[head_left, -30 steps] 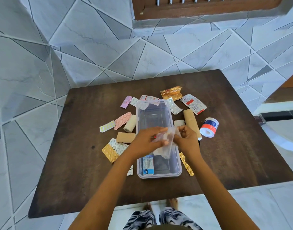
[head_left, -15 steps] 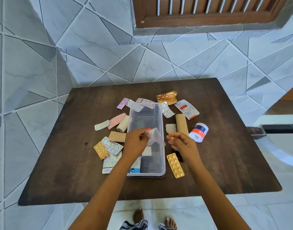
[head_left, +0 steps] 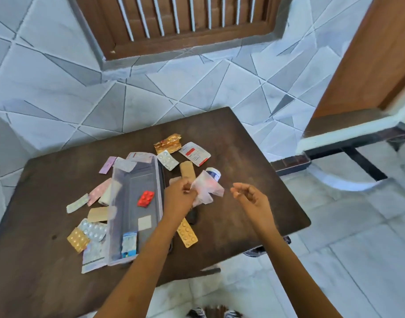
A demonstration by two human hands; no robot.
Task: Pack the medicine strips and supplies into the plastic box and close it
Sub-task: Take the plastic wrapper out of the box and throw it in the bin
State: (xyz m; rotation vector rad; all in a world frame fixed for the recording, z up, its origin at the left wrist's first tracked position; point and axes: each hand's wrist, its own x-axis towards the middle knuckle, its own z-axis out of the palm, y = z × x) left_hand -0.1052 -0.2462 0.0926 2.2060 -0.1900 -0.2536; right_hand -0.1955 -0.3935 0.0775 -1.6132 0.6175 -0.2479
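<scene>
My left hand (head_left: 179, 195) pinches a clear plastic pouch (head_left: 205, 189) right of the plastic box (head_left: 137, 203); my right hand (head_left: 251, 198) hangs empty, fingers loosely curled, over the table (head_left: 254, 157).

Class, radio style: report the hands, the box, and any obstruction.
Left hand pinching clear plastic bag; right hand open, empty. Plastic box open, red strip inside. Many strips unpacked on table; nothing blocking.

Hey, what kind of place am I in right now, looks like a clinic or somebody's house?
Most likely a home, perhaps a porch or tiled room, not a clinic. A small dark wooden table stands on a patterned tile floor beside a wooden louvred window, and loose medicine strips lie around a household plastic box.
</scene>
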